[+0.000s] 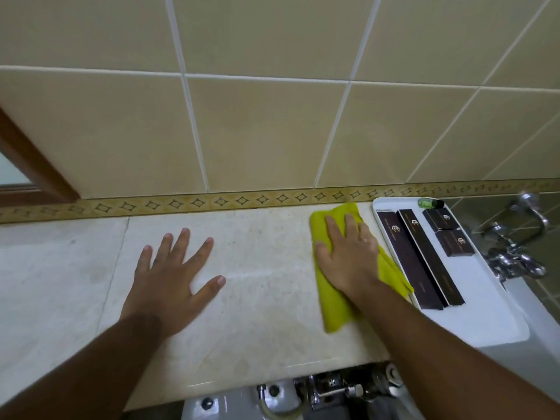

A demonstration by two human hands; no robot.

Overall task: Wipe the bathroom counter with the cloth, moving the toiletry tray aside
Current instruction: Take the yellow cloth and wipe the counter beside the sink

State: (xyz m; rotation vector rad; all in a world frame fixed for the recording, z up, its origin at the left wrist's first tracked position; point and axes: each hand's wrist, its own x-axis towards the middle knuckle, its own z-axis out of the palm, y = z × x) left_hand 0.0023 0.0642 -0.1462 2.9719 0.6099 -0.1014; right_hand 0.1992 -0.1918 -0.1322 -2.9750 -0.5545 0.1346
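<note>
A yellow-green cloth (331,304) lies folded on the pale stone counter (260,313), close to the back wall. My right hand (345,256) presses flat on top of the cloth, fingers toward the wall. My left hand (172,277) rests flat on the bare counter with fingers spread, holding nothing. A white toiletry tray (481,310) sits at the counter's right end, its left rim touching the cloth. It holds two long dark boxes (424,259), two small dark boxes (448,231) and a small green bottle (430,203).
A tiled wall with a patterned border strip (212,203) runs behind the counter. Chrome taps (515,253) stand right of the tray. A wooden frame (33,165) is at the far left. Chrome plumbing (348,386) and a white fixture sit below the counter's front edge.
</note>
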